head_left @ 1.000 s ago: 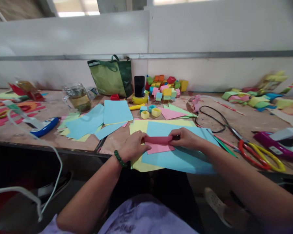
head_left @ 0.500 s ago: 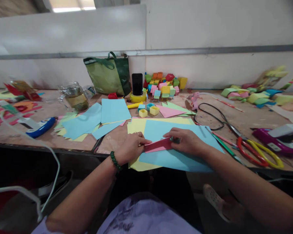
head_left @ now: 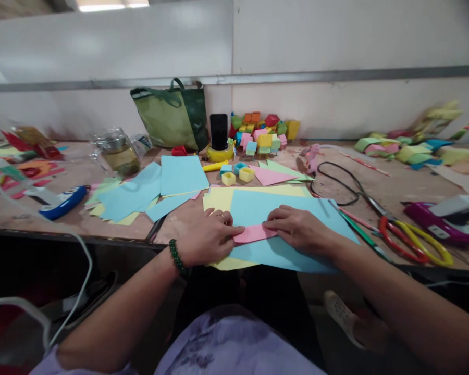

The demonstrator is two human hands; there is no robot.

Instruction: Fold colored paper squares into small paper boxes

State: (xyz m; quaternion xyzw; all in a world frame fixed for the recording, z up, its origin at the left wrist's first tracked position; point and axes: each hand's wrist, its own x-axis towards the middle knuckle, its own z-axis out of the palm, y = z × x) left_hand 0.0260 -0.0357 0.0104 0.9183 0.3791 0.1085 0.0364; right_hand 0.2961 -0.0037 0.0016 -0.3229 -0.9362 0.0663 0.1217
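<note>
A folded pink paper strip [head_left: 255, 234] lies flat on a blue sheet [head_left: 250, 205], which rests over yellow sheets [head_left: 218, 199] at the table's front edge. At the strip's left end, my left hand [head_left: 209, 234] presses with its fingers closed on the paper. My right hand [head_left: 295, 225] holds the other end, fingertips together along its top edge. The undersides of both hands are hidden. Beyond the sheets sit small yellow paper boxes [head_left: 246, 174] and blue ones [head_left: 225, 169].
On the right lie scissors [head_left: 404, 242], a green pen [head_left: 363, 237], a black cable [head_left: 338, 177] and a purple device [head_left: 440, 223]. To the left are loose blue sheets [head_left: 135, 192], a blue device [head_left: 64, 202] and a glass jar [head_left: 119, 153]. A green bag [head_left: 168, 117], phone [head_left: 219, 133] and colourful paper figures [head_left: 263, 138] stand behind.
The pink strip was tilted up between my fingers and now lies flatter, its lighter face showing. My right hand has turned palm-down over its end, and my left hand has flattened onto it.
</note>
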